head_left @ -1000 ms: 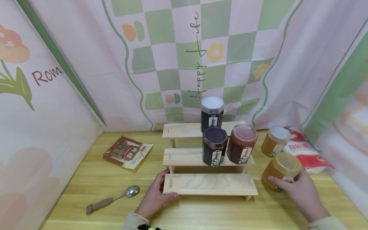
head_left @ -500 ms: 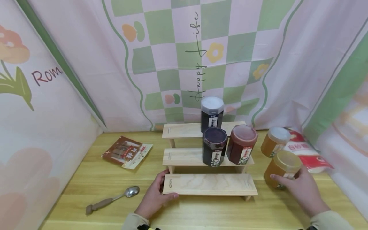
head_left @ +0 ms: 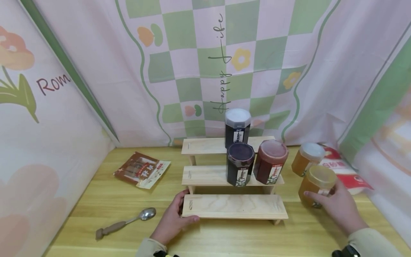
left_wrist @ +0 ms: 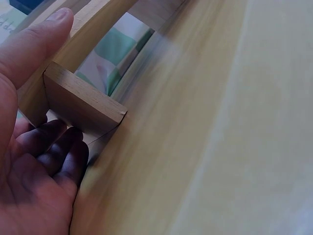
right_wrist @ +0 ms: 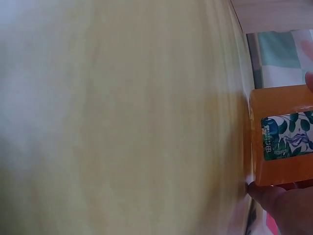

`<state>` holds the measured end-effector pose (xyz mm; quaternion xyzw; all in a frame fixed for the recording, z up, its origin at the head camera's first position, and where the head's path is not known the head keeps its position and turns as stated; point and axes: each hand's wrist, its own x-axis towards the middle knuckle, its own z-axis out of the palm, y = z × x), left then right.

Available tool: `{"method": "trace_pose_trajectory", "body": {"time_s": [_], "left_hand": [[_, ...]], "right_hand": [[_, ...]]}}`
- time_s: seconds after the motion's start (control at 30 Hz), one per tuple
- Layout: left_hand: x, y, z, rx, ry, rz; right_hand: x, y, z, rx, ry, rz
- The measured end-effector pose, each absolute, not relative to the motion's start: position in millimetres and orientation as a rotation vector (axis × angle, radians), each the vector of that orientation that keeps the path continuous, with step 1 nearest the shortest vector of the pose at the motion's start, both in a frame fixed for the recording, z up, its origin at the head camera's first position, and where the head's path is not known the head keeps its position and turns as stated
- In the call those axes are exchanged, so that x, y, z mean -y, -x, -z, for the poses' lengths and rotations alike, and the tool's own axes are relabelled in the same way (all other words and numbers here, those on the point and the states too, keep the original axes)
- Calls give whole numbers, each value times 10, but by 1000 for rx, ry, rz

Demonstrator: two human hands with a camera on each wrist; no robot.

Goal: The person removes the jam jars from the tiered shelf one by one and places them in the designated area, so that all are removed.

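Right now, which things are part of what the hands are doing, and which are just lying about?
In use: the amber jar gripped by the right hand; the wooden rack held by the left hand.

Lying about: spoon, brown packet, red bag.

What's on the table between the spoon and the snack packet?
Nothing: in the head view, only bare wooden table lies between the spoon and the snack packet.
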<state>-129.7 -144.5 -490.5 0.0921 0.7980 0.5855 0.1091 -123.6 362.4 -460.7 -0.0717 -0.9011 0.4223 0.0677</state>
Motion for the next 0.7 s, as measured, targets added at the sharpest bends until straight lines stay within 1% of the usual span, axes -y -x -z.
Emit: {"method": "trace_pose_trajectory", "body": {"time_s": [0.7], "left_hand": [[1451, 1291, 4900, -2348, -278, -1717]], "right_hand": [[-3800, 1361, 4652, 2710, 189, -1161]]}}
